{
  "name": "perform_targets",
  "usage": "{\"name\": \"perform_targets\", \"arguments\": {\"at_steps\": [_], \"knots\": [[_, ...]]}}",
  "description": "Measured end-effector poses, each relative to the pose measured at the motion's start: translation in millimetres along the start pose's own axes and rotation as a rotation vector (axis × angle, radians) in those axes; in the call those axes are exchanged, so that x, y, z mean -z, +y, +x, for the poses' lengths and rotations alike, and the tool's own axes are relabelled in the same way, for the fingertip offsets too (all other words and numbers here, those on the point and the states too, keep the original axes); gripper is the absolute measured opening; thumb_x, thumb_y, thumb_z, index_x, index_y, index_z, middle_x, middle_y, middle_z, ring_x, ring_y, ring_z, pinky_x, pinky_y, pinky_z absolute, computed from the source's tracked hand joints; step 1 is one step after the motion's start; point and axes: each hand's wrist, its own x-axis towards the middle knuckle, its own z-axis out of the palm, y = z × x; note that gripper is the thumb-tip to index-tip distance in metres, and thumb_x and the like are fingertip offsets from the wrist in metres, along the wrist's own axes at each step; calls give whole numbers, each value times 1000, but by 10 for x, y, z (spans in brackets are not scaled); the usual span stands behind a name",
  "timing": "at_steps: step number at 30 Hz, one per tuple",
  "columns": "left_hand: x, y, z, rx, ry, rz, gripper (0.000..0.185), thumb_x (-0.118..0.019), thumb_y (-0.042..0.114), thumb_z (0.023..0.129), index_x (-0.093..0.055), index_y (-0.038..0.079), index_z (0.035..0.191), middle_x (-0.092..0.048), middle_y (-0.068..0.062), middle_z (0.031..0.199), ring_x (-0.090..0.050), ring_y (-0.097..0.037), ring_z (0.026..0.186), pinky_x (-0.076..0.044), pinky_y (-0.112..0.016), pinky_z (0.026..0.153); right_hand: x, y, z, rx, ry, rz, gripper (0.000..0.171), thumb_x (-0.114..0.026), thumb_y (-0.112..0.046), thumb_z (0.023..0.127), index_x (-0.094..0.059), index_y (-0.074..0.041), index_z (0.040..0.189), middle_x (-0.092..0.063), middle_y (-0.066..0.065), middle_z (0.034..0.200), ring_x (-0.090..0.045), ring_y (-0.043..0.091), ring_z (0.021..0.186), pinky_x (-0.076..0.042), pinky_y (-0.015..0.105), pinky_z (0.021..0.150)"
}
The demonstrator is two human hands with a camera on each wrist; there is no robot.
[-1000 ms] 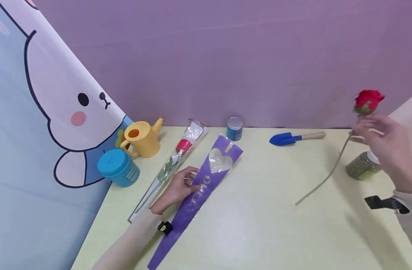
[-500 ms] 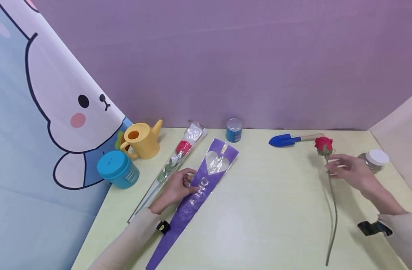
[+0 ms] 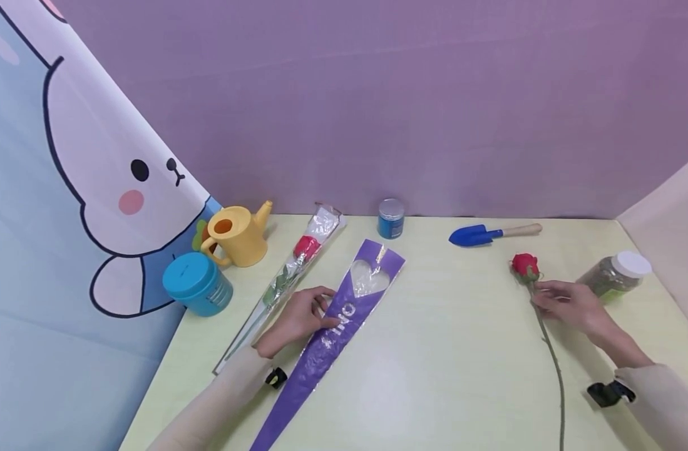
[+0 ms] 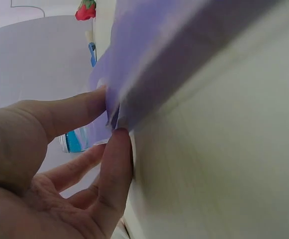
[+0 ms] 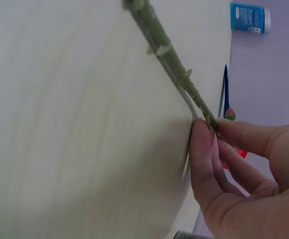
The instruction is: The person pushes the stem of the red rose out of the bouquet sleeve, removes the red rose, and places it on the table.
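Note:
My left hand (image 3: pixel 301 316) pinches the left edge of a purple flower sleeve (image 3: pixel 315 360) with a clear heart-shaped window. In the left wrist view, thumb and finger meet on the folded edge of the sleeve (image 4: pixel 144 55), close over the table. On the right, my right hand (image 3: pixel 571 308) pinches the stem of a red rose (image 3: pixel 525 265) just below the bloom. The stem (image 3: pixel 556 369) runs down toward the near edge of the head view. In the right wrist view the thorny green stem (image 5: pixel 166 52) passes between thumb and fingers, and the bloom is mostly hidden behind them.
A wrapped rose (image 3: pixel 290 266) lies left of the sleeve. Farther left stand a yellow watering can (image 3: pixel 242 238) and a blue tub (image 3: pixel 197 285). A small blue jar (image 3: pixel 391 219) and a blue trowel (image 3: pixel 476 235) are at the back, a white-lidded jar (image 3: pixel 614 275) at right.
My right hand has brought the rose down and to the left, and its stem now points toward me. My left hand keeps its pinch on the sleeve, which has shifted slightly.

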Motion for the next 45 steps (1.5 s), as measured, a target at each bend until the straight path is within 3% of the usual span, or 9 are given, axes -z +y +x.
{"name": "perform_targets", "arguments": {"at_steps": [8,14,23,29,33,38,45], "knots": [[0,32,-30,40,8,29,57,-94,17,75,-71,8,126,-68,-3,86,-56,-10,69,-49,-21,60,25,-45,19,-4,-18,-10,53,-59,-18,107,-48,20,141,-73,32,115,-69,-4,80,-63,23,72],[36,35,-48,56,6,31,59,-93,21,78,-69,8,130,-69,-5,92,-57,-12,71,-49,-21,58,128,-133,-20,75,41,-72,50,-61,-21,106,-53,15,139,-74,31,112,-71,0,76,-60,24,66],[194,60,-99,90,40,24,62,-91,20,80,-66,8,135,-72,-9,101,-65,-14,77,-56,-25,65,143,-505,42,124,89,-172,45,-68,-30,103,-63,1,135,-69,31,126,-59,-15,81,-55,21,64],[336,18,-130,41,109,-3,58,-88,17,84,-65,8,136,-74,-17,110,-70,-17,79,-58,-24,64,-72,-873,151,233,59,-138,39,-71,-20,100,-65,3,132,-75,25,114,-62,-12,82,-58,21,66],[449,-31,-143,42,177,-10,57,-87,16,86,-64,9,137,-73,-18,116,-73,-22,87,-59,-26,67,-267,-1152,229,274,12,-97,38,-72,-16,99,-65,4,131,-76,23,110,-74,9,87,-61,23,68],[602,-114,-171,76,221,-21,59,-86,18,87,-61,12,140,-71,-17,124,-73,-26,96,-61,-28,72,-520,-1429,351,312,-54,-70,36,-73,-16,98,-67,3,129,-76,21,109,-75,32,97,-61,20,70],[791,-284,-232,113,278,-6,57,-80,22,93,-57,9,143,-67,-21,134,-69,-38,115,-61,-49,95,-944,-1766,552,370,-157,-30,33,-71,-14,99,-68,1,128,-75,19,111,-73,31,100,-61,23,75]]}}
